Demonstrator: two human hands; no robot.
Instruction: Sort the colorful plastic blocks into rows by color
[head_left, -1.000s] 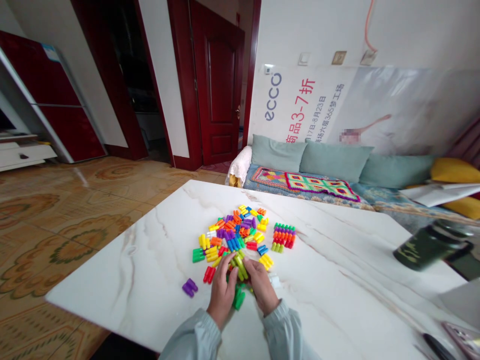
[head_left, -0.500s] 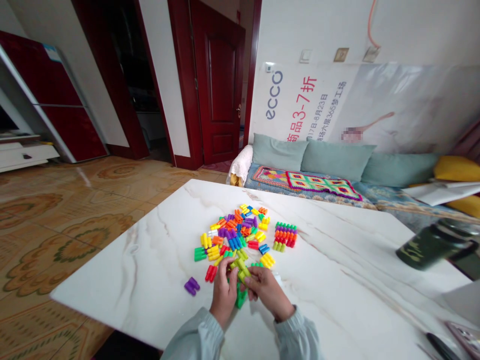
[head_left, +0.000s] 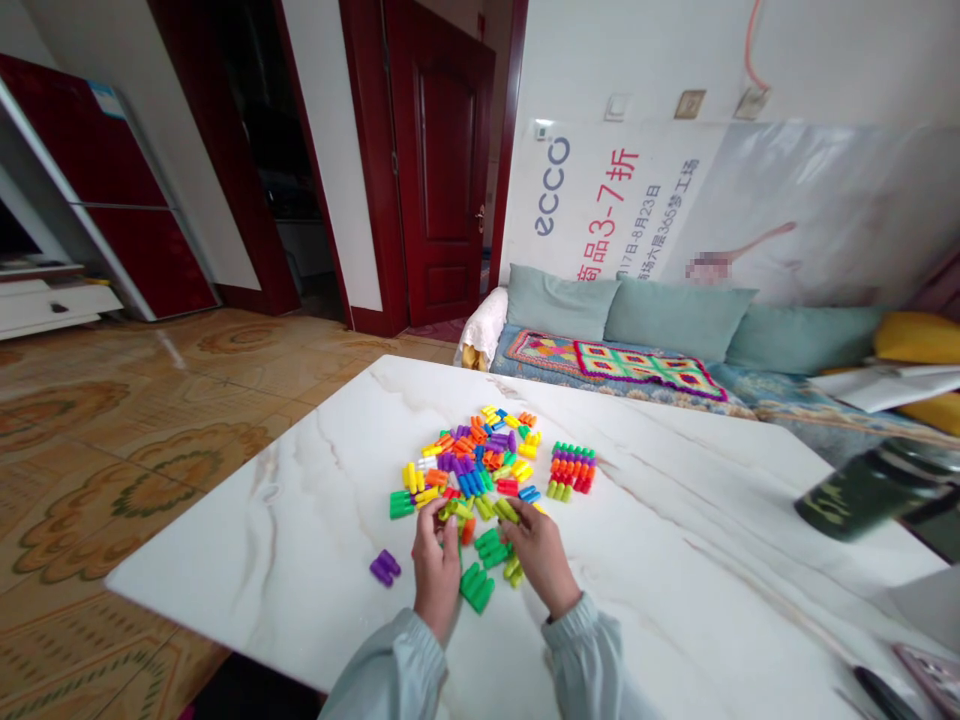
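grn mug (head_left: 851, 497), insides hidden; l hand (head_left: 435, 572) w/ blk (head_left: 454, 510)

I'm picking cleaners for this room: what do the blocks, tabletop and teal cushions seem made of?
Blocks: probably plastic, smooth with a slight sheen; solid bright colours and rounded ends suggest it.
Tabletop: smooth, faintly glossy; brownish veins on white suggest marble, or an imitation.
Teal cushions: likely cloth, matt, with soft creases.

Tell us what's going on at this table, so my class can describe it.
A person's left hand holds a yellow-green block, and the right hand holds a second yellow-green block, apart from it. Scattered coloured blocks lie beyond the hands on a marbled table; neat multicoloured rows sit to their right.
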